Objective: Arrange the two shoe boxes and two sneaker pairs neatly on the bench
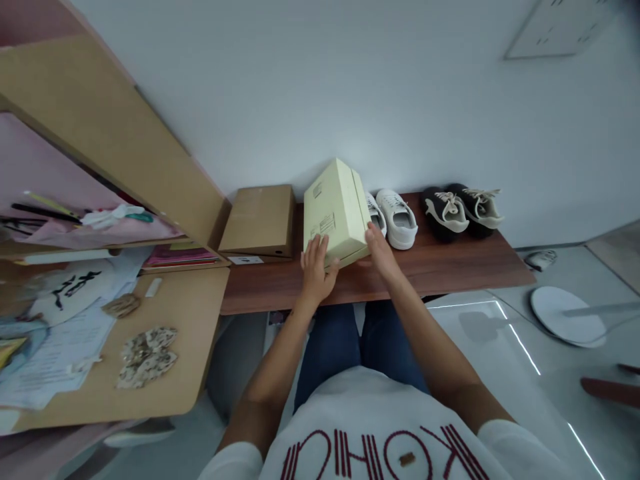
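Observation:
A pale yellow shoebox [334, 208] stands tilted on a dark wooden bench [440, 267] against the wall. My left hand [316, 268] presses flat against the box's near labelled end, fingers spread. My right hand [379, 252] grips the box's lower right edge, fingers closed on it. A pair of white sneakers [397, 217] sits just right of the box, partly hidden behind it. A pair of black sneakers [460, 210] with cream laces rests further right.
A brown cardboard box [260, 221] lies left of the yellow box. A light wooden desk [190, 333] with papers, a fan and shelves fills the left. A round white lamp base [565, 315] stands on the floor at right.

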Available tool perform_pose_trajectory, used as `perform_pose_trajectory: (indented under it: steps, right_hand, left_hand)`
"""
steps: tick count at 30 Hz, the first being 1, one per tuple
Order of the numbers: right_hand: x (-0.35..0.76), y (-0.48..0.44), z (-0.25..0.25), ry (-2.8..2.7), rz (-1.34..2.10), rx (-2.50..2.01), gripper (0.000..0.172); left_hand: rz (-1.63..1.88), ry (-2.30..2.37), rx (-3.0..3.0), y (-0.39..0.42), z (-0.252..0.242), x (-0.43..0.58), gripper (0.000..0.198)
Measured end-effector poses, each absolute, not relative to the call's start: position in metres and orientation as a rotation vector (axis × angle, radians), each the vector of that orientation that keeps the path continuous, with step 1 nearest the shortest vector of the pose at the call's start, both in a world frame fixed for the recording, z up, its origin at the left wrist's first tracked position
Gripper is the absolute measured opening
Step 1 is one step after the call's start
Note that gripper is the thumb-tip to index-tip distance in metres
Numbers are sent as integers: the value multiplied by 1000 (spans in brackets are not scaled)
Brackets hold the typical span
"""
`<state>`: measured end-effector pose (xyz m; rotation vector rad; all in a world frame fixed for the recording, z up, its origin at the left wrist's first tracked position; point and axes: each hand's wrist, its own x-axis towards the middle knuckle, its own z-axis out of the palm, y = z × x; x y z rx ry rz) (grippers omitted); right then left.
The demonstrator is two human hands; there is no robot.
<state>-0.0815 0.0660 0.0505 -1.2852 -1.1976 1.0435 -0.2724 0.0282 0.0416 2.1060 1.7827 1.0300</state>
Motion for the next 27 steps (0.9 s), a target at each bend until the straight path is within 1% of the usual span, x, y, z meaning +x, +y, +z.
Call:
perform_pose_trajectory:
  steps: [2, 3, 4, 5, 8, 10, 12, 14, 16, 17, 18, 20, 23, 25, 27]
  right_hand:
    - [-90, 67, 53, -1167, 1131, -1306, 86]
    - [-92, 67, 53, -1169, 1166, -1328, 87]
    - [-92, 66, 52, -1212, 1147, -1351, 84]
    - [-87, 66, 49, -1276, 1081, -1374, 77]
    - [-56, 73, 41, -1415, 677, -1492, 53]
    - [-28, 85, 36, -1391, 379, -1648, 46]
    - [-4, 102, 32, -1374, 239, -1822, 46]
    - [16, 118, 29, -1397, 269, -1926, 42]
    - [34, 128, 25, -1373, 355, -1927, 37]
    - [43, 130, 23, -1322, 408, -1895, 39]
    - [53, 130, 20, -1240, 475, -1845, 42]
    - [71, 128, 11, -1020, 677, -1696, 51]
    - [91, 116, 0, -764, 1010, -1485, 56]
    - [101, 101, 0, -724, 1103, -1557, 54]
    - [114, 85, 11, -828, 1022, -1814, 50]
  left_hand:
    - [989, 1838, 2119, 29, 36, -269, 65]
    - [978, 1877, 2132, 28, 34, -268, 66]
    - [964, 1909, 2152, 28, 33, -267, 64]
    - [951, 1925, 2175, 27, 33, -267, 61]
    - [1021, 1844, 2209, 32, 35, -252, 51]
    - [1110, 1679, 2194, 45, 39, -222, 48]
    - [1050, 1498, 2168, 68, 46, -177, 49]
    - [771, 1551, 2064, 97, 55, -130, 51]
    - [500, 1649, 1942, 122, 64, -96, 38]
    - [456, 1672, 1902, 130, 67, -86, 31]
    - [489, 1673, 1872, 135, 68, -82, 24]
    - [724, 1631, 1752, 134, 64, -83, 20]
    - [1074, 1517, 1246, 113, 43, -91, 29]
    - [1143, 1453, 883, 98, 24, -90, 33]
    - [1114, 1486, 677, 91, 8, -85, 30]
